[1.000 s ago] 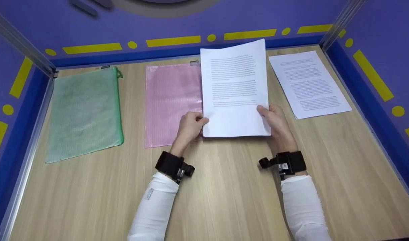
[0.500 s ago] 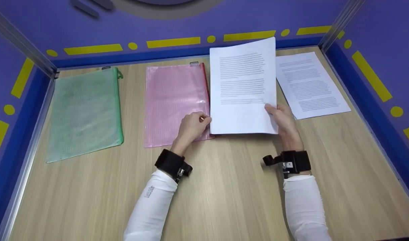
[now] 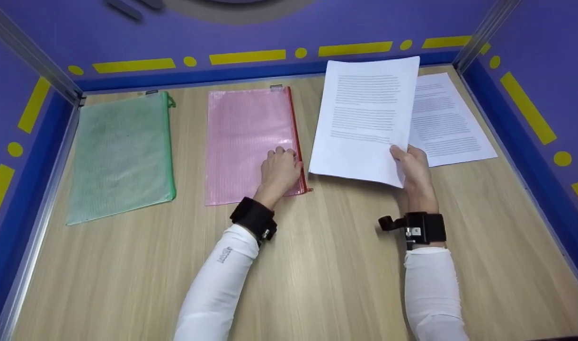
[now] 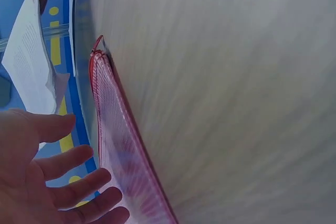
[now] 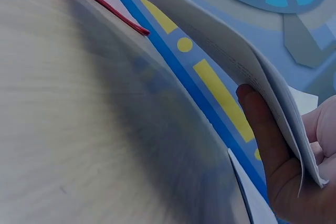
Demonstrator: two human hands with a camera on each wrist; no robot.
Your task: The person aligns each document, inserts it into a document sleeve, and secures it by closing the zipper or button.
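Note:
My right hand (image 3: 414,170) grips a thin stack of printed paper (image 3: 364,109) by its lower right edge, thumb on top and fingers beneath. The stack is raised and tilted above the table, with a slight bend in it. Over the lower right of a pink zip pouch (image 3: 246,132) hovers my left hand (image 3: 281,170), near its red zipper edge. In the left wrist view the left hand's fingers (image 4: 79,187) are spread and relaxed with nothing between them. The pouch (image 4: 118,129) lies flat, its red zip pull at the near right corner.
A green zip pouch (image 3: 123,151) lies flat at the left of the wooden table (image 3: 326,265). Another printed sheet or stack (image 3: 452,128) lies at the back right, partly covered by the raised paper. Blue panels (image 3: 251,28) wall the back and both sides.
My right hand has carried the paper stack to the right, tilting it. My left hand has let go of the stack's left edge and moved over the pink pouch, which is now uncovered.

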